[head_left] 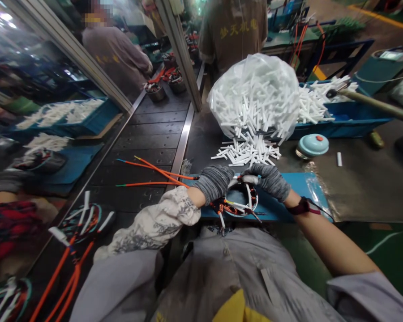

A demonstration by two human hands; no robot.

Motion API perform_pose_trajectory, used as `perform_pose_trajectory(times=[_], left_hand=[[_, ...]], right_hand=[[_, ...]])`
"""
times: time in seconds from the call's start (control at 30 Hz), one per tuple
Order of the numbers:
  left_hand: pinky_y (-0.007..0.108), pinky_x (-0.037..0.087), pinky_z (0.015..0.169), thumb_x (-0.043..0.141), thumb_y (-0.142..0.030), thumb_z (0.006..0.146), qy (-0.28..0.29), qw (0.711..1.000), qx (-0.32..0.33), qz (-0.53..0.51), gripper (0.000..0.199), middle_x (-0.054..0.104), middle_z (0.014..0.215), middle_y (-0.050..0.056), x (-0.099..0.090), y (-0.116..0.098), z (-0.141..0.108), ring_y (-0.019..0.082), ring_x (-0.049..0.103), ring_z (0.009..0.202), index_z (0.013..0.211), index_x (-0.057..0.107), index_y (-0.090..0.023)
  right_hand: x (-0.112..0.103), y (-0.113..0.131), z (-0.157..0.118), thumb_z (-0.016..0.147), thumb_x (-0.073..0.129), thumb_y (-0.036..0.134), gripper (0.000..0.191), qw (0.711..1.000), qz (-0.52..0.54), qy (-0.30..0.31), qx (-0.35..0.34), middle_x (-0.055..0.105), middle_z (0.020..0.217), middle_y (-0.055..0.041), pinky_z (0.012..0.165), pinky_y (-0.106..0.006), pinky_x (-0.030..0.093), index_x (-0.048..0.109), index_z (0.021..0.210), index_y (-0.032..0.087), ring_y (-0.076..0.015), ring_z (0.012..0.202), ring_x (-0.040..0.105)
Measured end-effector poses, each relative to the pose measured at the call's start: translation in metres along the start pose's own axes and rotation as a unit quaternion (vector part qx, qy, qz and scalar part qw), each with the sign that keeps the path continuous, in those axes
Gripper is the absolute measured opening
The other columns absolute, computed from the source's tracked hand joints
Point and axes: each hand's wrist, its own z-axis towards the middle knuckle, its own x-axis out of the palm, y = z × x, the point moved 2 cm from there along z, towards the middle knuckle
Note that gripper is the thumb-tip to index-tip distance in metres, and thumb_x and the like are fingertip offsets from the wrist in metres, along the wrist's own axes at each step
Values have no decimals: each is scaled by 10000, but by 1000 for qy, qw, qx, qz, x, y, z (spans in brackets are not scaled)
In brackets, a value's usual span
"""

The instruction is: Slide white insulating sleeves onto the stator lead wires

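In the head view, a ring-shaped motor stator [255,202] with copper windings, white sleeves and loose leads lies on a blue mat [290,210] in front of me. My left hand [216,182], in a grey knit glove, closes over the stator's far left rim, on its wires. Orange lead wires [154,167] run out leftward from beneath it. Also gloved, my right hand [270,180] pinches at the far rim, its fingertips close to the left ones. White shows at the fingertips; whether that is a sleeve or glove fabric is unclear.
Beyond my hands, a plastic bag [255,96] spills white sleeves [250,150]. A blue bin [345,123] and a lidded jar [312,145] stand rightward. On the left, a slatted conveyor [144,143] carries another stator [87,219]. Co-workers [116,56] stand beyond; another's gloved hand [6,179] is at far left.
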Motion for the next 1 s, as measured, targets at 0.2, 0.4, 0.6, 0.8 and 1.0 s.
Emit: perform_pose_trajectory(times=[0.2, 0.4, 0.6, 0.8, 1.0], left_hand=[[474, 481, 874, 467, -389, 968, -104, 994, 9, -37, 360, 680, 1047, 186, 5, -3, -15, 318, 639, 1007, 1094, 658, -111], [443, 387, 1050, 589, -551, 854, -158, 953, 223, -132, 597, 631, 1269, 121, 17, -9, -61, 273, 549, 1206, 1347, 535, -219], [490, 386, 1021, 664, -484, 816, -93, 983, 129, -94, 419, 713, 972, 108, 44, -23, -61, 278, 645, 978, 1101, 683, -178], [540, 381, 1021, 700, -595, 758, -145, 986, 9, -88, 615, 720, 1037, 153, 41, -35, -46, 341, 644, 1025, 1183, 662, -153], [524, 306, 1098, 645, -486, 840, -278, 946, -54, -157, 476, 719, 1098, 110, 37, -16, -55, 285, 644, 1065, 1209, 624, -187]], right_hand=[[0, -6, -2, 808, 698, 509, 310, 1000, 31, -1, -3, 733, 884, -26, 774, -345, 518, 755, 948, 239, -207, 828, 656], [-24, -29, 5, 847, 659, 439, 285, 986, -117, -115, 25, 725, 983, -69, 862, -420, 495, 747, 1003, 218, -251, 910, 642], [8, -28, 45, 899, 590, 324, 248, 937, -343, -49, -39, 672, 1169, -125, 976, -464, 407, 748, 1047, 202, -297, 1069, 558], [17, -37, 60, 865, 623, 294, 172, 946, -319, -51, -33, 700, 1038, -122, 935, -444, 423, 754, 921, 198, -288, 1010, 578], [-17, -34, 29, 902, 573, 397, 248, 971, -12, -239, -15, 664, 1134, -75, 960, -387, 465, 625, 1065, 218, -225, 1059, 611]])
